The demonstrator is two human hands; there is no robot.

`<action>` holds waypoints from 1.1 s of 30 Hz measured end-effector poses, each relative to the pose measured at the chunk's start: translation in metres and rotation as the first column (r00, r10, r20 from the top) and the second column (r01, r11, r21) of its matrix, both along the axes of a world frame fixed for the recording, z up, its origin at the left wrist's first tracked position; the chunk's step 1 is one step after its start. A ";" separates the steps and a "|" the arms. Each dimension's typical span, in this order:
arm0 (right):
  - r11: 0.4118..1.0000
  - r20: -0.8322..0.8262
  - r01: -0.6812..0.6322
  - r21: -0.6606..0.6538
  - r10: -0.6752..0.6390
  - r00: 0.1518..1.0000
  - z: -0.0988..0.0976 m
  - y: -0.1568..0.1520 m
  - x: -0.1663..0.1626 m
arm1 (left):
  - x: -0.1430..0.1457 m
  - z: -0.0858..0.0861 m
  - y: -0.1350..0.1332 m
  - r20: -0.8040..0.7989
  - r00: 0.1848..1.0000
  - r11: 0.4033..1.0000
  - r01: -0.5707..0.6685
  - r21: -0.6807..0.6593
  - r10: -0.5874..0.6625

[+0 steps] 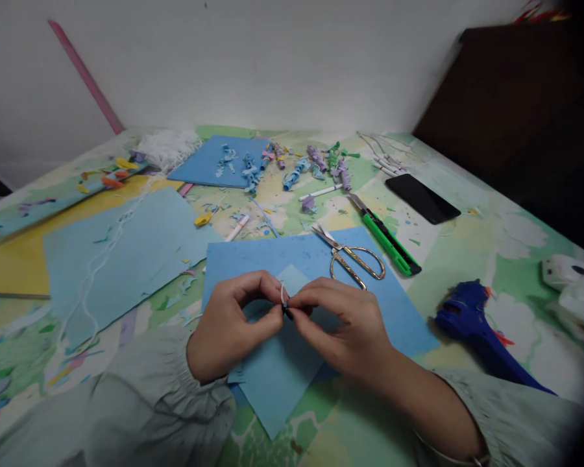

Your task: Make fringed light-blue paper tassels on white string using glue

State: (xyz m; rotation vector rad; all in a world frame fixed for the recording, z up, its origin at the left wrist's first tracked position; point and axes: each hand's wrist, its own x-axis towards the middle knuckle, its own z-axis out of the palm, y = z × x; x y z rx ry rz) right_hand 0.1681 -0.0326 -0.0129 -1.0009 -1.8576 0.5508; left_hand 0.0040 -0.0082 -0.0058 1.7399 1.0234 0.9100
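Note:
My left hand (238, 324) and my right hand (343, 318) meet fingertip to fingertip above the blue sheets, both closed in a pinch. A short white cord (283, 293) curves up from between the fingertips. Just below it a small dark bit (287, 312) shows, too small to name. Under the hands a light blue paper square (279, 383) lies cornerwise on a larger blue sheet (253, 253). Beyond my right hand, gold-handled scissors (343, 250) rest partly open on that sheet. A green utility knife (387, 237) lies beside them, its blade out.
A blue glue gun (467, 311) lies at right, with a black phone (422, 198) farther back. Curled paper rolls (296, 174) and a white shredded heap (168, 149) sit toward the wall. On the left, white string (102, 259) crosses a light blue sheet (150, 272). Paper scraps litter the tablecloth.

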 end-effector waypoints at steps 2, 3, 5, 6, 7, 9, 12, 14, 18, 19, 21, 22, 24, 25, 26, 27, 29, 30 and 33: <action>1.000 0.015 -0.005 -0.009 0.005 1.000 0.001 0.001 0.001 | -0.001 0.000 0.000 -0.008 1.000 1.000 0.001 -0.005 -0.001; 1.000 0.023 -0.011 -0.014 0.012 1.000 0.001 0.002 0.002 | -0.001 0.000 0.000 -0.011 1.000 1.000 0.002 -0.007 -0.002; 0.999 0.040 -0.030 -0.021 0.031 0.999 0.001 0.003 0.003 | -0.001 0.001 0.001 -0.013 1.000 1.000 0.013 -0.008 -0.013; 0.999 0.048 -0.042 -0.021 0.043 0.998 0.001 0.003 0.003 | 0.000 0.001 0.001 -0.015 1.000 1.000 0.023 -0.008 -0.023; 0.999 0.056 -0.049 -0.017 0.050 0.997 0.001 0.004 0.003 | 0.000 0.002 0.000 -0.016 0.999 0.999 0.032 -0.008 -0.032; 0.999 0.072 -0.053 0.004 0.053 0.996 0.000 0.005 0.003 | 0.000 0.002 0.000 -0.019 0.999 0.999 0.045 -0.011 -0.045; 0.998 0.088 -0.050 0.026 0.047 0.995 -0.001 0.005 0.003 | 0.000 0.003 -0.001 -0.011 0.999 0.999 0.036 -0.012 -0.036; 0.999 0.077 -0.048 0.016 0.047 0.996 0.000 0.006 0.003 | -0.001 0.002 -0.001 0.004 0.999 0.999 0.033 -0.013 -0.033; 0.996 -0.003 -0.065 -0.066 0.065 0.998 0.003 0.006 0.004 | -0.006 0.003 0.003 0.059 0.995 0.996 0.085 0.010 -0.086; 0.993 -0.025 -0.072 -0.090 0.070 0.997 0.004 0.006 0.004 | -0.007 0.003 0.003 0.076 0.992 0.995 0.101 0.017 -0.102; 0.987 -0.060 -0.081 -0.137 0.073 0.995 0.007 0.007 0.005 | -0.009 0.004 0.005 0.095 0.988 0.992 0.122 0.016 -0.123; 0.984 -0.078 -0.085 -0.157 0.073 0.994 0.008 0.007 0.005 | -0.010 0.004 0.005 0.096 0.987 0.992 0.128 0.010 -0.128; 0.976 -0.109 -0.097 -0.196 0.077 0.991 0.010 0.007 0.005 | -0.011 0.004 0.005 0.086 0.987 0.991 0.134 -0.008 -0.133; 0.971 -0.122 -0.105 -0.212 0.080 0.989 0.010 0.007 0.005 | -0.012 0.004 0.005 0.081 0.988 0.991 0.136 -0.016 -0.135; 0.967 -0.134 -0.113 -0.227 0.084 0.987 0.011 0.007 0.005 | -0.012 0.003 0.005 0.077 0.988 0.990 0.138 -0.023 -0.136; 0.963 -0.145 -0.121 -0.240 0.088 0.986 0.011 0.007 0.005 | -0.012 0.003 0.005 0.074 0.988 0.990 0.137 -0.031 -0.135; 0.952 -0.165 -0.141 -0.271 0.098 0.981 0.011 0.007 0.006 | -0.012 0.003 0.005 0.066 0.990 0.990 0.132 -0.050 -0.128; 0.946 -0.178 -0.151 -0.288 0.103 0.979 0.011 0.007 0.006 | -0.012 0.003 0.006 0.062 0.990 0.990 0.129 -0.059 -0.126; 0.921 -0.224 -0.188 -0.341 0.114 0.968 0.010 0.008 0.008 | -0.014 0.004 0.006 0.051 0.991 0.988 0.128 -0.089 -0.123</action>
